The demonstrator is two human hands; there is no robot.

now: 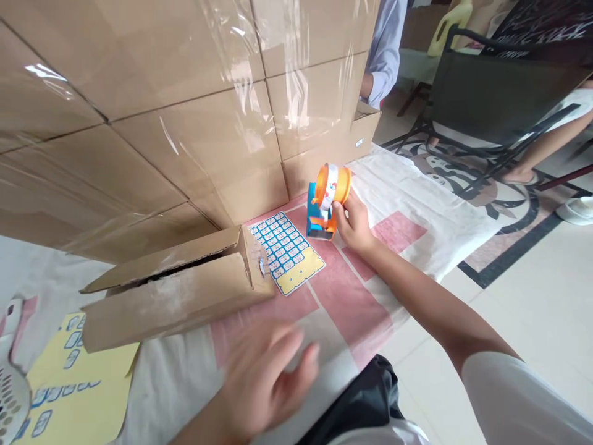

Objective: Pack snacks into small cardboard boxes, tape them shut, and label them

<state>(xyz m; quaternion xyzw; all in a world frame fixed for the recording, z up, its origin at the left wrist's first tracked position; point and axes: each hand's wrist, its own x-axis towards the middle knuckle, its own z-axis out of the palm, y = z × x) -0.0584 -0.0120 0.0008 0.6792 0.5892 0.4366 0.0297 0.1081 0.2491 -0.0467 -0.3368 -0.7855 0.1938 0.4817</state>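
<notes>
Glossy orange-and-blue plastic toy drum, round-topped, pinched by right hand at its three o'clock; blurred left hand, fingers loosely spread, hovers over cloth.

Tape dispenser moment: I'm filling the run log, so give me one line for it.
right hand: grips tape dispenser | left hand: blurred, holds nothing, above cloth | nearby: open cardboard box, label sheet

A wall of stacked cardboard boxes, wrapped in clear film, is seen at the back. A flat, partly opened carton is laid before it on a white and pink sheet. A blue grid card is placed just beside the carton. A yellow card is partly covered by it. A dark folding chair is set on what seems a patterned floor.
</notes>
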